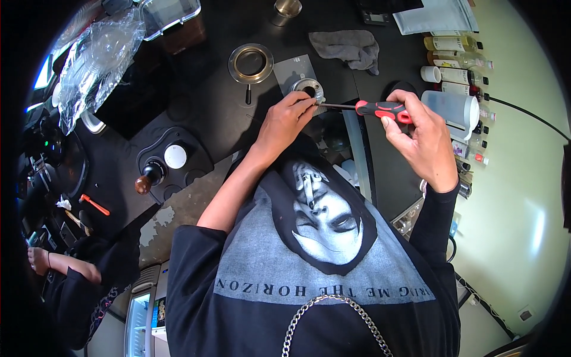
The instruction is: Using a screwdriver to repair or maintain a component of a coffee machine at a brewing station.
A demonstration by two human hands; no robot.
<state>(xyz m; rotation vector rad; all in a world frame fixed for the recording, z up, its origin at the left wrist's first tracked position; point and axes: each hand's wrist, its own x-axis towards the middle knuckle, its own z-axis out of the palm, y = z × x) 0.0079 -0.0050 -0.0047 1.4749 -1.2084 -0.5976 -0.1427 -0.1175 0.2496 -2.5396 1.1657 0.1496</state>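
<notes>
My right hand (pixel 423 135) grips a screwdriver (pixel 385 111) by its red and black handle. The shaft points left, and its tip meets the near side of a round metal part (pixel 311 87) with a hole in its middle. My left hand (pixel 284 124) has its fingers closed at that part's near edge, steadying it, and they partly hide the screwdriver's tip. Beneath and behind the part lies a flat grey plate or card (pixel 292 69). To the left of it sits a wide metal ring (pixel 237 64) with a short dark handle, on the black counter (pixel 208 89).
A grey cloth (pixel 348 49) and a metal cup (pixel 286 11) lie beyond my hands. Bottles (pixel 455 59) and a translucent pitcher (pixel 446 110) line the right wall. At left are a wooden-handled tamper (pixel 144 183), a crumpled plastic bag (pixel 104 59) and another person's arm (pixel 74 266).
</notes>
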